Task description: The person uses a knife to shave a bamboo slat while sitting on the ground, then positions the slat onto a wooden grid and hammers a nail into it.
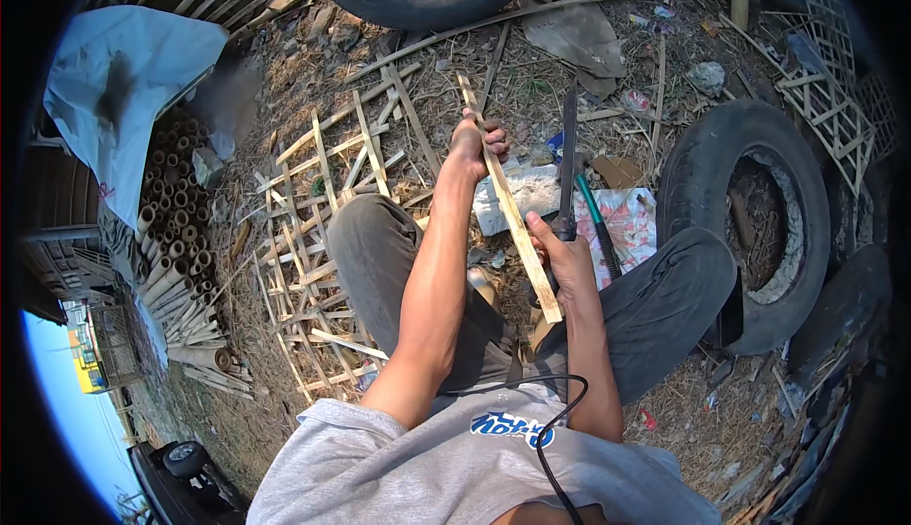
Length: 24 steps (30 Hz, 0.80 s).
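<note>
My left hand (pixel 479 143) is closed round the upper part of a long, pale bamboo strip (pixel 511 210), which slants down to the right. In my right hand (pixel 569 264) I grip the dark handle of a machete (pixel 569 146), its long dark blade pointing away from me. The blade stands to the right of the strip, apart from its upper part. My right thumb lies close to the strip's lower half; whether it touches cannot be told. Between my knees, behind the strip, lies a whitish block (pixel 531 193). A green-and-black rod-shaped tool (pixel 598 226) rests beside it.
A bamboo lattice (pixel 308 240) lies by my left knee. Tyres stand at the right (pixel 693 174) and far edge (pixel 427 3). Bamboo tubes (pixel 176 202) are stacked at left under a pale sheet (pixel 133 60). A patterned sheet (pixel 631 226) lies near my right knee; a black cable (pixel 541 421) crosses my shirt.
</note>
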Tool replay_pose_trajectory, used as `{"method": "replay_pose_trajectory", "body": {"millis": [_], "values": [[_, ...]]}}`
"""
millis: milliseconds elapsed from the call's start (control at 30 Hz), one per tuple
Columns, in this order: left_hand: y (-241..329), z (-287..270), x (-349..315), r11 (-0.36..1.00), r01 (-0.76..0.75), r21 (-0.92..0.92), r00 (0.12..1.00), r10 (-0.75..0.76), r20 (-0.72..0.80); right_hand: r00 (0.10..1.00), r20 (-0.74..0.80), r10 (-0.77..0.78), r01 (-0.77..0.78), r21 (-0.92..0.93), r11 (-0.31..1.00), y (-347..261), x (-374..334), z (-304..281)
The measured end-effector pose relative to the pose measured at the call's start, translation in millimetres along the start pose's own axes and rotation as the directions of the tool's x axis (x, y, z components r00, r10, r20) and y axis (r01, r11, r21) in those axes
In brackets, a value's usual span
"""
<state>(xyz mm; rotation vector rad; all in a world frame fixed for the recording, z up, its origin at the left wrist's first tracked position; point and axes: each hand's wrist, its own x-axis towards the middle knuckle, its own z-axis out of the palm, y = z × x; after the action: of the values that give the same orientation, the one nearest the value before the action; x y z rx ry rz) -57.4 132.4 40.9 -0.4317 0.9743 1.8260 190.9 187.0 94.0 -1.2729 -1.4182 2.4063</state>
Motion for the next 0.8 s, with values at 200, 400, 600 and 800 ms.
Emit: {"method": "replay_pose_trajectory", "body": {"millis": [200,400,600,800], "values": [[-9,-6,18,0.984,0.165,0.071,0.97,-0.149,-0.191,0.934,0.344,0.093,-0.215,0.336,0.917,-12,7,4],[-16,20,3,0.955,0.138,0.264,0.965,-0.069,-0.254,0.873,0.479,0.094,-0.356,0.494,0.793,-24,11,-6],[25,67,-73,0.023,0.074,0.997,0.884,0.461,-0.076,0.877,0.481,-0.021,-0.36,0.685,0.634,-34,17,-29],[3,97,-164,-0.509,-0.515,0.689,0.542,0.429,0.723,0.859,0.499,-0.116,-0.34,0.725,0.599,-36,23,-43]]}}
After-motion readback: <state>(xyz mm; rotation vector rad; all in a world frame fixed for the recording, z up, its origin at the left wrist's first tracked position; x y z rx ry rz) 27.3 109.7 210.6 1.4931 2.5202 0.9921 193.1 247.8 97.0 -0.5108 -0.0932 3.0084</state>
